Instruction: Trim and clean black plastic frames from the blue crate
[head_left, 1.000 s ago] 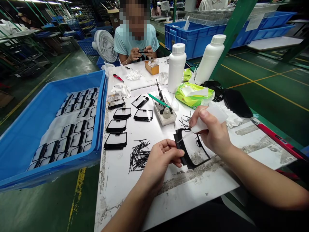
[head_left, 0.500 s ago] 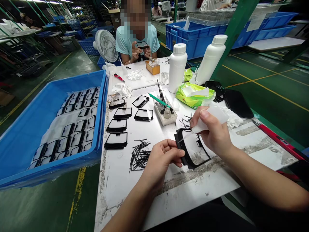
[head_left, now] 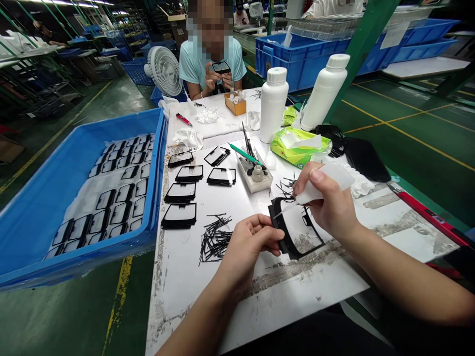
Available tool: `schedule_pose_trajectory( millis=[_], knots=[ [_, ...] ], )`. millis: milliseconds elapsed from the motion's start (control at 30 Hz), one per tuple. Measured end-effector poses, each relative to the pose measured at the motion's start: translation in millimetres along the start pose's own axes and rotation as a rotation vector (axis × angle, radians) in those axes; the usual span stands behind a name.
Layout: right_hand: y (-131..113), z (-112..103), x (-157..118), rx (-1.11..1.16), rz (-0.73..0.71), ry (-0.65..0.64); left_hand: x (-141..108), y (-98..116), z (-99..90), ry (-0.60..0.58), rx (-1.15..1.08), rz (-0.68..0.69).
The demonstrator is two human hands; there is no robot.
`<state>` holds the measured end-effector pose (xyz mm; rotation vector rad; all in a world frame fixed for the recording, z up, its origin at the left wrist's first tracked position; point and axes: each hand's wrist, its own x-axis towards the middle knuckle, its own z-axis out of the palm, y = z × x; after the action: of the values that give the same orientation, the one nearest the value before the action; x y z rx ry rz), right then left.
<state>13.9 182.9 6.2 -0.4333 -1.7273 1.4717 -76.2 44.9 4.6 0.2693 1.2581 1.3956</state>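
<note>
My left hand (head_left: 260,235) grips the left edge of a black-framed clear panel (head_left: 302,232), thumb on top and fingers underneath. A white squeeze bottle (head_left: 330,183) with a thin nozzle is pinched in my right hand (head_left: 332,202). Its tip points down-left at the panel's upper left frame edge; whether it touches I cannot tell. Thin black strips (head_left: 215,240) lie in a loose pile left of my left hand, and more strips (head_left: 285,187) lie just beyond the panel. Stacks of similar framed panels (head_left: 179,215) stand on the table's left side.
A blue bin (head_left: 161,148) with rows of framed panels is at the left. A small tray (head_left: 260,184) holds tools and a little jar. Behind stand two white bottles (head_left: 273,106) and a green wipes pack (head_left: 297,151). Across the table a co-worker (head_left: 185,57) holds another panel.
The nozzle tip has shifted very slightly along the panel's left frame edge. My left hand and the panel stay put. The co-worker's hands have moved a little.
</note>
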Motion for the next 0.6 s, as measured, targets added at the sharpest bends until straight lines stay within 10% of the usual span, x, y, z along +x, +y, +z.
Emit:
schedule_pose_trajectory(
  millis=[600],
  knots=[
    [1.2,-3.9,16.3,0.287,0.150,-0.037,3.4,-2.8,-4.1,0.075,0.020,0.041]
  ],
)
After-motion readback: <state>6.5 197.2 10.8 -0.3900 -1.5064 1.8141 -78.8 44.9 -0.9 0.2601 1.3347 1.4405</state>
